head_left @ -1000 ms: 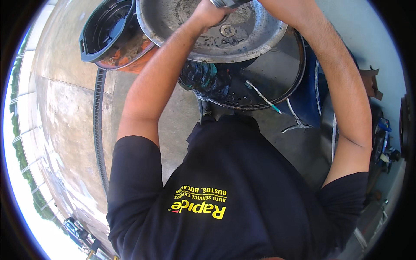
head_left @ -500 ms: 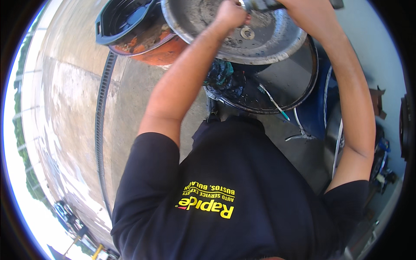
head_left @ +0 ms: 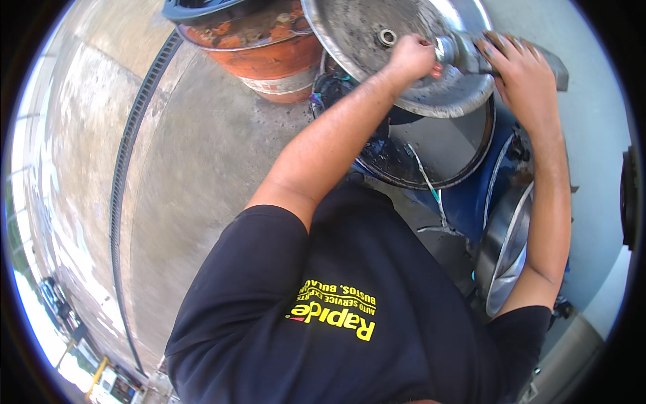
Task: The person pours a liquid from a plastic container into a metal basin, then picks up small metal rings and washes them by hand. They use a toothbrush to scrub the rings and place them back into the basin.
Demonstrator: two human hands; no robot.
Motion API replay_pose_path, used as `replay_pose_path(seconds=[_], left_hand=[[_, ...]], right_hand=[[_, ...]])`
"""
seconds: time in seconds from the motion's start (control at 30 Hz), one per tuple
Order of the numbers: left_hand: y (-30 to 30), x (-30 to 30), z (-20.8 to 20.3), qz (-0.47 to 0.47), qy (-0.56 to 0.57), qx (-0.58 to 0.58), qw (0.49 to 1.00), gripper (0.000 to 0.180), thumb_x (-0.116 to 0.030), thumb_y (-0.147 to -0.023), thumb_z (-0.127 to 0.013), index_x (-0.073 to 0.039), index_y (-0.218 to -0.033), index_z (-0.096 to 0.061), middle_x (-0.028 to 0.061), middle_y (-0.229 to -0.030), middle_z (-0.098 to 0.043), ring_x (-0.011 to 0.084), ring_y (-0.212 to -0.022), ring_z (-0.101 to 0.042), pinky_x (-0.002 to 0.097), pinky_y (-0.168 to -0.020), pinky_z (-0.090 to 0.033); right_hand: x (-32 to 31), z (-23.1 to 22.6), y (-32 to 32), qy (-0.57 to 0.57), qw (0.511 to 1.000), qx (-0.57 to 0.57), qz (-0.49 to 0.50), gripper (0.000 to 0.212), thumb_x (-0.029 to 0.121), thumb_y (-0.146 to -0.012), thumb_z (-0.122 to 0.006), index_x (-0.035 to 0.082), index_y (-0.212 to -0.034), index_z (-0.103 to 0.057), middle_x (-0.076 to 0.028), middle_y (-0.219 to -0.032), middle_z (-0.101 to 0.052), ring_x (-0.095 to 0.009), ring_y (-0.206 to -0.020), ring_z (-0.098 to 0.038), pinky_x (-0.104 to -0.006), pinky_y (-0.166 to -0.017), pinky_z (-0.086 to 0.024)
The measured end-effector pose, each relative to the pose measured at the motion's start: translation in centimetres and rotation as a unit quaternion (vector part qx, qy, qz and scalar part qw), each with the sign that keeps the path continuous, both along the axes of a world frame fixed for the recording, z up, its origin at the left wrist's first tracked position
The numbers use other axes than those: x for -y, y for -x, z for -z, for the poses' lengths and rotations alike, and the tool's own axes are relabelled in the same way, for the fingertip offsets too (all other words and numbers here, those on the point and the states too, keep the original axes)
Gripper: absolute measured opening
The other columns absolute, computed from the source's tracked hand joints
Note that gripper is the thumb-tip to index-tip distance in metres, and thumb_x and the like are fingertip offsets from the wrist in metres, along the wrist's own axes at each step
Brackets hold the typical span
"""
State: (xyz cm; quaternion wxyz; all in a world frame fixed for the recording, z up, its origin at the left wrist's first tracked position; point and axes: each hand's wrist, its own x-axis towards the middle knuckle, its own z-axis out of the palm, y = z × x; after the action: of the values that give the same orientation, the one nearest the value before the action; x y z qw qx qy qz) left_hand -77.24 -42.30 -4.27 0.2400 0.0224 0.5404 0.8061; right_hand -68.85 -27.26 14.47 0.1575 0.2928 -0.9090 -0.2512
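Note:
My right hand (head_left: pixel 523 77) is wrapped over a grey metal part (head_left: pixel 464 54) with a rounded end and a longer body. My left hand (head_left: pixel 412 59) is closed in a pinch right at the rounded end of that part; what its fingers hold, if anything, is hidden. Both hands are above a round metal basin (head_left: pixel 356 50), whose inside is smeared with grey dirt. A small metal ring (head_left: pixel 387 37) lies in the basin. Beneath it stands an open blue drum (head_left: pixel 464 176) with a dark rim, and a toothbrush (head_left: pixel 424 172) rests across that rim.
Left of the drum is an orange bucket (head_left: pixel 269 71) with a dark plastic pan (head_left: pixel 208 12) on top. A drain grate (head_left: pixel 128 141) crosses the concrete floor. A shiny metal bowl (head_left: pixel 501 262) leans near my right arm, beside a pale wall (head_left: pixel 592 114).
Both hands and the metal part sit lower in the view, and the left hand is farther right. The basin appears shifted right, and more of the orange bucket shows.

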Motion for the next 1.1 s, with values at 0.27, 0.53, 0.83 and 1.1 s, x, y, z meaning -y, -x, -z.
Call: replay_pose_path(seconds=[0.27, 0.53, 0.83, 1.1], left_hand=[[-1.3, -1.0, 2.1, 0.018, 0.070, -0.092, 0.993, 0.033, 0.009, -0.093, -0.057, 0.012, -0.125, -0.062, 0.0171, -0.086, -0.075, 0.0191, -0.070, -0.073, 0.0320, -0.063, -0.060], [-0.9, -0.7, 3.1, 0.010, -0.067, -0.041, 0.997, 0.026, -0.005, -0.099, -0.059, 0.007, -0.120, -0.066, 0.0122, -0.084, -0.074, 0.0173, -0.071, -0.072, 0.0353, -0.063, -0.058], [0.2, 3.8, -0.3, -0.030, -0.174, 0.147, 0.973, 0.029, -0.019, -0.105, -0.055, 0.006, -0.111, -0.067, 0.0092, -0.070, -0.067, 0.0167, -0.055, -0.062, 0.0297, -0.051, -0.052], [0.2, 3.6, -0.5, 0.014, -0.149, 0.041, 0.988, 0.026, -0.011, -0.102, -0.056, 0.005, -0.121, -0.064, 0.0093, -0.081, -0.072, 0.0139, -0.068, -0.069, 0.0254, -0.055, -0.047]], right_hand=[[2.2, -1.0, -0.3, -0.053, 0.997, 0.042, 0.048, 0.060, 0.001, -0.077, -0.074, 0.018, -0.134, -0.066, -0.004, -0.138, -0.066, -0.028, -0.127, -0.061, -0.0417, -0.104, -0.051], [3.6, -2.0, 0.3, -0.066, 0.997, 0.027, 0.028, 0.051, 0.002, -0.081, -0.070, 0.018, -0.130, -0.067, -0.003, -0.135, -0.068, -0.027, -0.125, -0.063, -0.0422, -0.105, -0.050], [3.7, -2.8, 1.2, -0.079, 0.996, -0.030, -0.019, 0.041, 0.008, -0.089, -0.065, 0.022, -0.128, -0.067, -0.005, -0.132, -0.070, -0.026, -0.123, -0.065, -0.0412, -0.105, -0.051], [3.7, -2.5, 1.0, -0.105, 0.993, -0.046, -0.002, 0.047, 0.008, -0.089, -0.069, 0.023, -0.133, -0.067, -0.004, -0.134, -0.069, -0.026, -0.127, -0.063, -0.0408, -0.107, -0.050]])
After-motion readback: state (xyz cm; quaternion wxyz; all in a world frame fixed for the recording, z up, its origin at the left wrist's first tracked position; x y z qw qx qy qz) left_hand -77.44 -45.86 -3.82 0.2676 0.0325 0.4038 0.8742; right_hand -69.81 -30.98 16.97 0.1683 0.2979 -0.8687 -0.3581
